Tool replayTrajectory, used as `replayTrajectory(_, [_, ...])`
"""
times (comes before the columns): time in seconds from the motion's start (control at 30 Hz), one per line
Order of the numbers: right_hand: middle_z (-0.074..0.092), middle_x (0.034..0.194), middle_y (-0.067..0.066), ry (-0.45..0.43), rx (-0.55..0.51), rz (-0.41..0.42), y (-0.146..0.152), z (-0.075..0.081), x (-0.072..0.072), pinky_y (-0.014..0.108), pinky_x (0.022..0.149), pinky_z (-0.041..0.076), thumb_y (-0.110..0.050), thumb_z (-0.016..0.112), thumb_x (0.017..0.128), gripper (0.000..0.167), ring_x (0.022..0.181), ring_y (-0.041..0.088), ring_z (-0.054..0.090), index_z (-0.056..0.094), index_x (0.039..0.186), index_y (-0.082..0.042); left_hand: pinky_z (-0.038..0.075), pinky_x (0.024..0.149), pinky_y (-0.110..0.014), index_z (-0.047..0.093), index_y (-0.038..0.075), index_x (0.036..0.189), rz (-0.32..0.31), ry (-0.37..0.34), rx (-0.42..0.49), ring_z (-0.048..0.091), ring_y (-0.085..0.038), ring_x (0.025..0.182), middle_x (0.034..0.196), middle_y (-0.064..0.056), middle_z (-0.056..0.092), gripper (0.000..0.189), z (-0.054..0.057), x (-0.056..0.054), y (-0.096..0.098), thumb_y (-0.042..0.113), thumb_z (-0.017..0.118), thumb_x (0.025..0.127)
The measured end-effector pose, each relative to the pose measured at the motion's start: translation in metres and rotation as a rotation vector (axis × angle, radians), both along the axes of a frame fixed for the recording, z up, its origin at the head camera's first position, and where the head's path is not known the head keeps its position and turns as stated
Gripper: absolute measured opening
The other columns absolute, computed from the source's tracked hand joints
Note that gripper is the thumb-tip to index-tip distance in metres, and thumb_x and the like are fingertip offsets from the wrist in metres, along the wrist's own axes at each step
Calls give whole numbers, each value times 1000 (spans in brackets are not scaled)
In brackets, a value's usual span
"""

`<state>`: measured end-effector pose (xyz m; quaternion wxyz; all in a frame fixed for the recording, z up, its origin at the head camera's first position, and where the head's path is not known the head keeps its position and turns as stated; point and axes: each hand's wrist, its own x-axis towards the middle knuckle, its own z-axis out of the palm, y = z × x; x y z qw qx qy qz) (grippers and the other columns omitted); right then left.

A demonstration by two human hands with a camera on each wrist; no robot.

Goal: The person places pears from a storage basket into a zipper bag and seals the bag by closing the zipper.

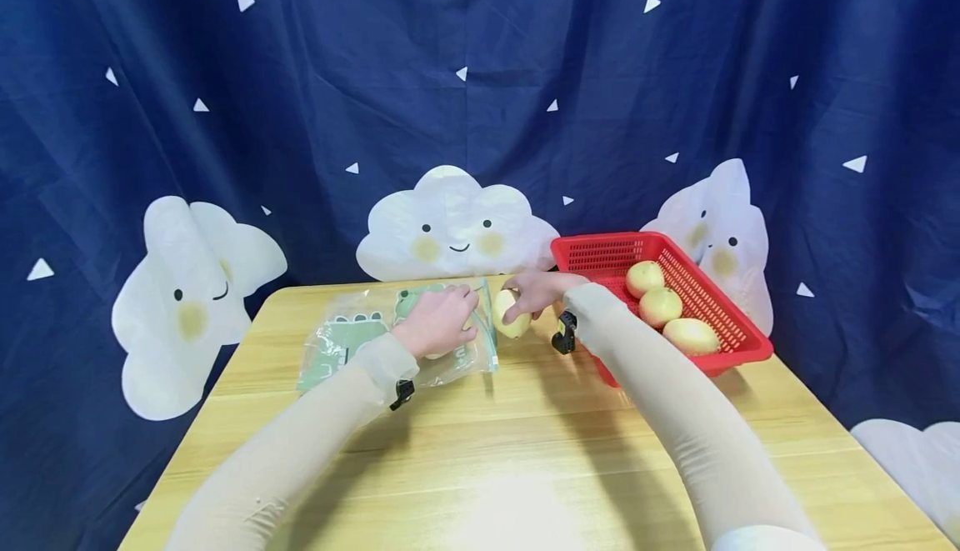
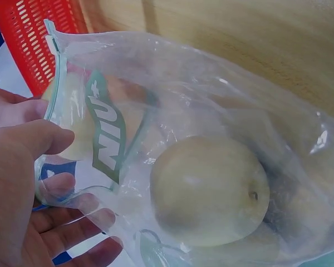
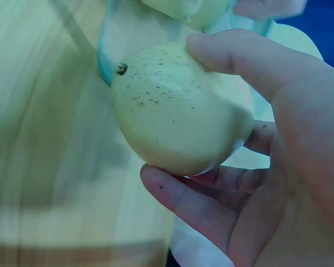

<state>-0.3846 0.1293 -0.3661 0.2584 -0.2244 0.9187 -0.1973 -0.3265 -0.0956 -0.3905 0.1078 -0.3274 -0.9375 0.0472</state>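
Behind the red basket [image 1: 600, 248] and stretching far to its left, dark blue curtain [image 1: 322, 59] with white triangles and smiling clouds. Beneath the basket and across to its left, pale wooden counter [image 1: 465, 426]. Well left of the basket, on that counter, clear plastic bag [image 1: 457, 363] with green prints and with its mouth towards the basket; inside, at least one pale fruit [image 2: 206, 189]. At the end of the bag nearest the basket, left hand [image 1: 438, 319], with grip clamped on the mouth's edge and with fingers partly seen through the plastic. Nearer still, just left of the basket, speckled yellow fruit [image 3: 172, 111] in the right hand [image 1: 542, 288], with grip closed round it, thumb on one side and fingers on the other; cannot tell whether touching the bag. Within the basket, towards its right wall, three more yellow fruits [image 1: 660, 308], close together.
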Motion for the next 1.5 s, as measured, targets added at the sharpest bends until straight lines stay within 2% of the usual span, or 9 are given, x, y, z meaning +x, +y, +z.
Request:
replayTrajectory(0.2, [63, 108, 7, 25, -37, 1, -16, -18, -1, 39, 77, 61, -35, 77, 83, 55, 78, 14, 64, 59, 127, -7, 55, 68, -40, 62, 10, 114, 11, -2, -2, 61, -22, 94, 107, -4, 61, 37, 2, -1, -1, 39, 65, 90])
replayTrajectory(0.3, [63, 104, 6, 63, -33, -21, -22, -24, 0, 36, 76, 60, -36, 75, 83, 56, 77, 21, 69, 59, 126, -5, 55, 69, -39, 62, 10, 116, 15, 2, -5, 61, -21, 94, 107, -5, 61, 39, 2, -1, -1, 40, 65, 90])
replayTrajectory(0.5, [73, 109, 16, 81, -152, -3, -27, -31, -3, 31, 87, 56, -33, 68, 93, 69, 96, 33, 74, 43, 146, 5, 55, 66, -38, 62, 10, 117, 12, 6, -13, 62, -21, 93, 108, -4, 62, 42, 3, 0, -2, 42, 65, 90])
replayTrajectory(0.67, [73, 108, 23, 119, -158, 9, -21, -27, -3, 30, 83, 58, -15, 65, 95, 53, 99, 35, 73, 50, 139, 10, 56, 70, -40, 62, 8, 120, 16, 2, -1, 63, -23, 97, 111, -6, 62, 47, 5, 0, 0, 43, 67, 90])
replayTrajectory(0.83, [68, 120, 28, 26, -194, 3, -18, -26, 2, 36, 81, 60, -4, 61, 95, 50, 105, 37, 70, 48, 140, 11, 55, 72, -41, 61, 9, 121, 25, -14, -6, 62, -22, 98, 113, -6, 62, 48, 4, 1, 0, 44, 67, 89])
replayTrajectory(1.07, [62, 133, 25, 12, -205, 4, -16, -33, 6, 40, 79, 61, 2, 60, 91, 44, 116, 32, 64, 53, 134, 7, 55, 69, -41, 62, 8, 114, 21, 2, 5, 62, -22, 97, 110, -5, 62, 43, 0, 1, 0, 42, 68, 88])
replayTrajectory(1.27, [64, 130, 21, -30, -268, -6, -21, -47, 5, 38, 79, 60, 5, 62, 85, 32, 100, 21, 65, 57, 116, 6, 55, 68, -41, 62, 9, 111, 19, 9, 11, 62, -22, 95, 107, -5, 62, 40, -1, 1, 0, 42, 68, 89])
replayTrajectory(1.37, [59, 140, 18, -68, -258, 26, -23, -50, 8, 42, 76, 58, 3, 63, 86, 43, 89, 16, 62, 57, 129, 0, 55, 66, -40, 62, 11, 110, 22, 14, -1, 62, -21, 94, 105, -3, 61, 38, -1, 0, 1, 43, 66, 90])
replayTrajectory(1.5, [52, 149, 14, -70, -230, 92, -26, -49, 11, 44, 74, 54, 1, 62, 87, 63, 73, 27, 57, 48, 148, -8, 55, 68, -39, 63, 11, 111, 27, 11, -18, 62, -21, 95, 107, -3, 61, 39, -1, 0, 3, 44, 66, 91])
